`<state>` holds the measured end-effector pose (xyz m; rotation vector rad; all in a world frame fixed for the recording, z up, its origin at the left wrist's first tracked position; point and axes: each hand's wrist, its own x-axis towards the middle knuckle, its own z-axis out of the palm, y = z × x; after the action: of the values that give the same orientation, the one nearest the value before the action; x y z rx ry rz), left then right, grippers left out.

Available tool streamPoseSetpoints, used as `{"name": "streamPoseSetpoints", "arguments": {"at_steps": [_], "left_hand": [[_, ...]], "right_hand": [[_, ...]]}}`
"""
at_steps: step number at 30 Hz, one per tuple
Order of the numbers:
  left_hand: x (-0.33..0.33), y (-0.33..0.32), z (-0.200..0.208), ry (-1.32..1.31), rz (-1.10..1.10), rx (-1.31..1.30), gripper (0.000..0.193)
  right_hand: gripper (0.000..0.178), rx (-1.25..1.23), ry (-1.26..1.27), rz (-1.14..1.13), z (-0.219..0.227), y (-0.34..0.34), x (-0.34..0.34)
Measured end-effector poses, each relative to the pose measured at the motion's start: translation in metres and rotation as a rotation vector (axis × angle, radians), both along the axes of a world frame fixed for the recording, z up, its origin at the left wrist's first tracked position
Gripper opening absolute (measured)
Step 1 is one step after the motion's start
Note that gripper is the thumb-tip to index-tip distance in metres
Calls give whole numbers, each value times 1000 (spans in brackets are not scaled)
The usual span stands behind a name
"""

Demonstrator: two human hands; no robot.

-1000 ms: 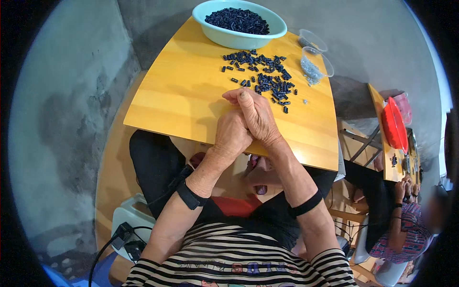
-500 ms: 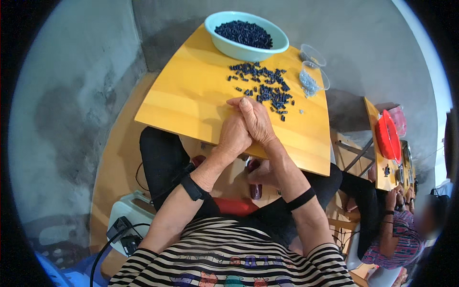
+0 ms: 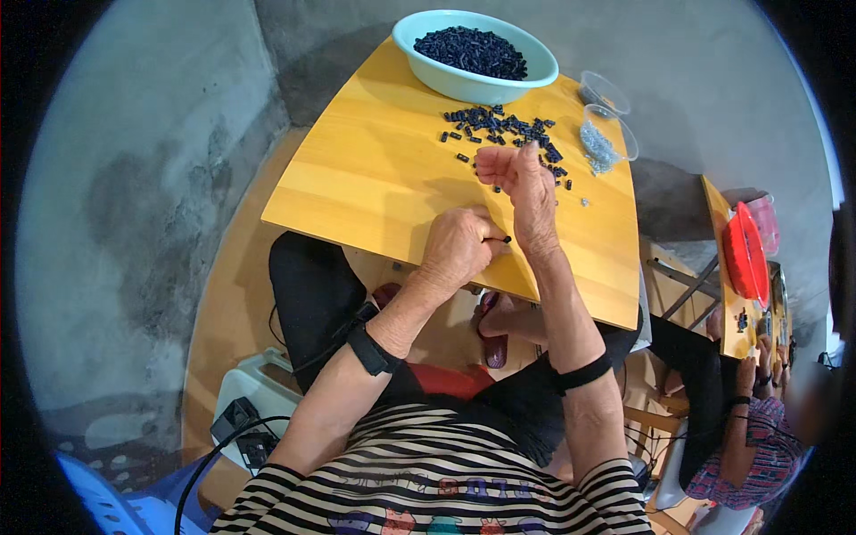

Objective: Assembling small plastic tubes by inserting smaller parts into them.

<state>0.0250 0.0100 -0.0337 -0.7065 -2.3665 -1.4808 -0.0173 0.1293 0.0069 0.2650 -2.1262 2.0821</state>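
Observation:
Over the near edge of the yellow table (image 3: 357, 169), my left hand (image 3: 459, 245) is closed with a small black piece (image 3: 507, 239) poking out at its fingertips. My right hand (image 3: 528, 192) is raised beside it, a little farther away, with fingers stretched out and thumb up; I see nothing in it. Just beyond the right hand lie loose small black pieces (image 3: 486, 119), short and block-shaped, partly covered by its fingers. A light blue basin (image 3: 464, 86) heaped with more of these black pieces (image 3: 473, 53) stands at the far edge.
Right of the loose pieces, a clear plastic tub (image 3: 629, 138) holds small silvery bits, with another clear tub (image 3: 606, 92) behind it. A co-worker (image 3: 749, 437) sits at the right by another table with a red basin (image 3: 745, 254). A grey wall (image 3: 143, 223) rises at left.
My hands were clasped together and have come apart. The right hand has moved up and to the right and opened; a black piece now shows in the left. The view has shifted slightly.

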Motion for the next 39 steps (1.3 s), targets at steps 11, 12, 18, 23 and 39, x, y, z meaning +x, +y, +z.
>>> {"name": "streamPoseSetpoints", "arguments": {"at_steps": [11,12,18,23,39], "left_hand": [[4,0,2,-144,77,9,16],[5,0,3,-150,73,13,16],[0,0,-6,-142,75,-19,15],[-3,2,-7,-58,128,13,6],[1,2,-3,-74,-33,89,14]], "right_hand": [[64,395,194,-23,-15,-18,7],[63,421,187,-15,-13,-18,9],[69,465,178,61,-16,-19,8],[70,497,188,87,-16,-21,5],[80,264,-14,98,1,-11,-5]]}}
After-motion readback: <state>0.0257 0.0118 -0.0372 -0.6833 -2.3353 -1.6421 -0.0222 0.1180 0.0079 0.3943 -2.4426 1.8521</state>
